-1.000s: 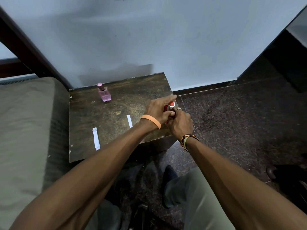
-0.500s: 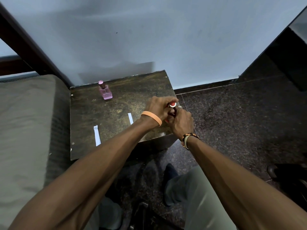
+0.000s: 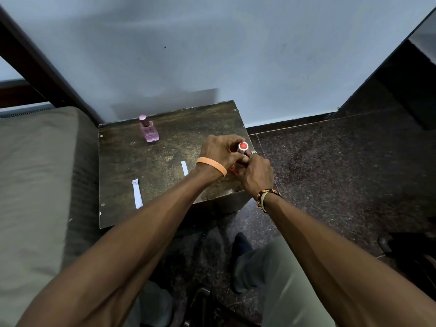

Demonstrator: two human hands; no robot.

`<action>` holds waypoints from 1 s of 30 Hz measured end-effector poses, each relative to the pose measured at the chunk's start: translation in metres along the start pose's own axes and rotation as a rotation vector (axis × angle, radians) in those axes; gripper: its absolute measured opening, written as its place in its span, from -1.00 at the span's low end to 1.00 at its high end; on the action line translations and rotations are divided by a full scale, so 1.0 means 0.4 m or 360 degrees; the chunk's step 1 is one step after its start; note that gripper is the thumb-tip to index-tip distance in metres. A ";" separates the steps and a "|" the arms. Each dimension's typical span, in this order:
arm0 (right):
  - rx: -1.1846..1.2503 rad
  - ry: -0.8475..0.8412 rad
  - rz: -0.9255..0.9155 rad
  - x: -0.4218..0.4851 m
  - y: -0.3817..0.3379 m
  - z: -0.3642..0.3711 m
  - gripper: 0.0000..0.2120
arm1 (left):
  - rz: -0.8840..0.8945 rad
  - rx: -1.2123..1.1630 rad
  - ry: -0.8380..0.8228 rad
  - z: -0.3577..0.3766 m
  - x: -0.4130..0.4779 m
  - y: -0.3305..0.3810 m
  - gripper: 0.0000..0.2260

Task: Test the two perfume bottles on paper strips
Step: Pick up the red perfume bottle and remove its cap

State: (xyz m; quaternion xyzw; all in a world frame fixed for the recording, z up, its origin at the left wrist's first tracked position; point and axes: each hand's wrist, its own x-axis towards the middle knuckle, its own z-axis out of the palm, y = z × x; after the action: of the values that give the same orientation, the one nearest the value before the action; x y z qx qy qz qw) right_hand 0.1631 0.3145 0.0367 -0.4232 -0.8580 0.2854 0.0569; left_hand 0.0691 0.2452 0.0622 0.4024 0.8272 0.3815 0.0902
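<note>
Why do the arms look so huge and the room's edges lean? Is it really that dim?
Head view: the wide-angle lens swells the forearms and slants the room's edges; light is dim and bluish, with a soft shadow on the wall behind the table; the pink bottle and the red-capped bottle in the left hand and right hand look sharp.

Perfume bottles: two, a pink bottle [image 3: 149, 131] far left and a red-capped bottle [image 3: 243, 146] at right. Paper strips: two, left strip [image 3: 137, 193] and right strip [image 3: 184, 168]. Table [image 3: 122, 161]: one. Hands: two, left hand [image 3: 221, 151] and right hand [image 3: 256, 172].
</note>
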 end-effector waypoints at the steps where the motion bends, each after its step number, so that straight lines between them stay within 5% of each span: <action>1: 0.0002 0.0001 -0.0006 0.001 0.000 0.000 -0.83 | -0.0028 -0.0005 0.0016 0.000 0.000 0.000 -0.68; 5: -0.0017 0.0016 0.0001 -0.001 0.005 0.006 -0.86 | 0.0008 -0.0008 -0.0061 0.008 -0.009 0.010 -0.52; 12: 0.0019 -0.0014 0.0017 0.000 0.001 0.002 -0.86 | -0.0013 -0.0021 0.0028 0.003 -0.005 0.002 -0.70; 17: 0.0003 0.0006 -0.0002 -0.001 0.002 0.007 -0.90 | 0.0130 0.0061 -0.0114 0.007 -0.014 0.007 -0.50; 24: 0.0007 -0.0009 0.0019 0.000 -0.004 0.004 -0.93 | 0.0145 0.0011 0.0048 0.000 -0.013 0.000 -0.71; 30: 0.0030 0.0007 0.0007 -0.002 -0.003 0.013 -0.92 | 0.0098 0.0034 -0.0151 -0.008 -0.002 -0.005 -0.56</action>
State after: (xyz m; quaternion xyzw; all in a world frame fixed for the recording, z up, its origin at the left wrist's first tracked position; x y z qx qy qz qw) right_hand 0.1612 0.3111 0.0332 -0.4252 -0.8542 0.2927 0.0620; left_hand 0.0671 0.2422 0.0629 0.4463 0.8133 0.3558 0.1133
